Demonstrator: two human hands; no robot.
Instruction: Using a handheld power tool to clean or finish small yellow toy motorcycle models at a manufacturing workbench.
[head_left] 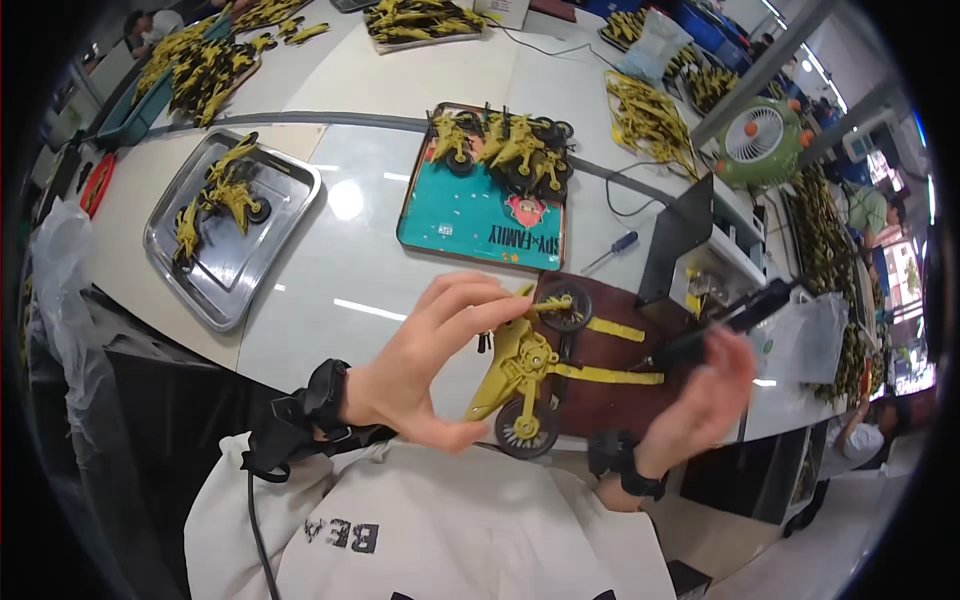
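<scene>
Your left hand (425, 360) holds a yellow toy motorcycle (520, 375) up over the near edge of the surface (340, 290), its grip pinching the frame: the fingers (480, 300) curl over the top and the thumb presses from below near the rear. The toy stands tilted, one black wheel (527, 428) low and close to your chest, the other wheel (566, 306) higher and farther out. Your right hand (700, 400) sits just right of the toy, its grip wrapped around a black driver (725, 325) whose tip points left toward the toy; the hand is blurred, so you cannot tell whether the tip touches it. Beneath the toy lies a dark brown mat (600, 390) crossed by yellow strips (610, 375). Farther out on the surface a teal tray (470, 220) carries a cluster of finished yellow motorcycles (505, 150) along its far edge. To the left, well apart, a steel tray (235, 280) holds a few loose yellow parts (222, 195). A small blue screwdriver (612, 250) lies just right of the teal tray, and a green fan (762, 140) stands beyond it.
</scene>
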